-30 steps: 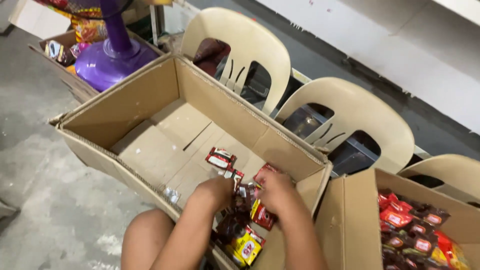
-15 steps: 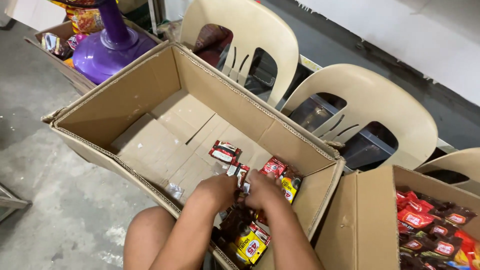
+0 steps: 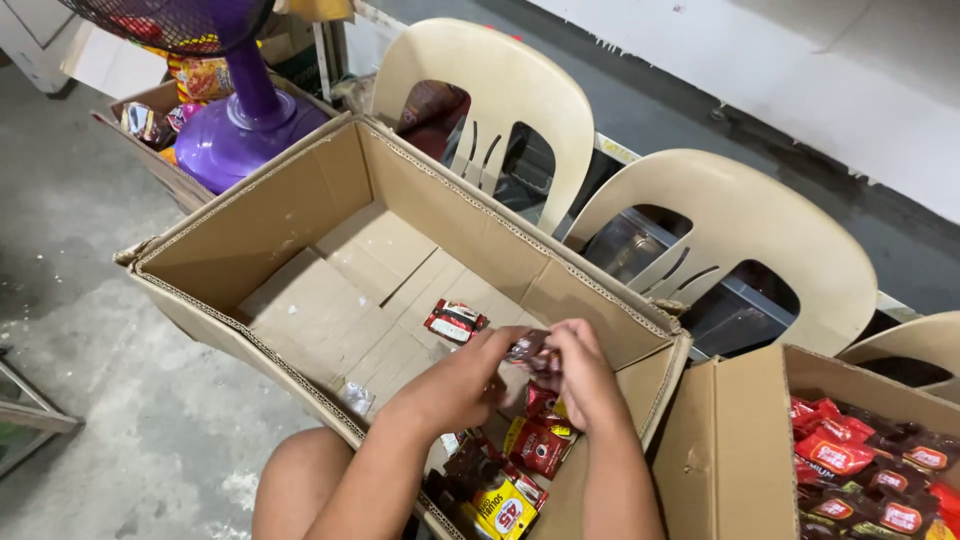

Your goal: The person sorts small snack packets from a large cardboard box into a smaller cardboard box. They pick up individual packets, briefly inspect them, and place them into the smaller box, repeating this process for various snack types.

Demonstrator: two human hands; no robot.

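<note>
— What colours are in the big brown corrugated cardboard box (image 3: pixel 300 215)?
— Small dark red and black foil sachets (image 3: pixel 455 321), plus a yellow packet with red marks (image 3: pixel 500 508).
— And around it?
— Cream moulded plastic chairs (image 3: pixel 500 90), a glossy purple plastic fan base (image 3: pixel 250 130), and a grey, white-flecked concrete floor (image 3: pixel 120 400).

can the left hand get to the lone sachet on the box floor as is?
Probably yes. The sachet lies flat and alone on the box floor, just beyond the left hand, nothing over it. But both hands' fingers now pinch another packet, so that must be released first.
</note>
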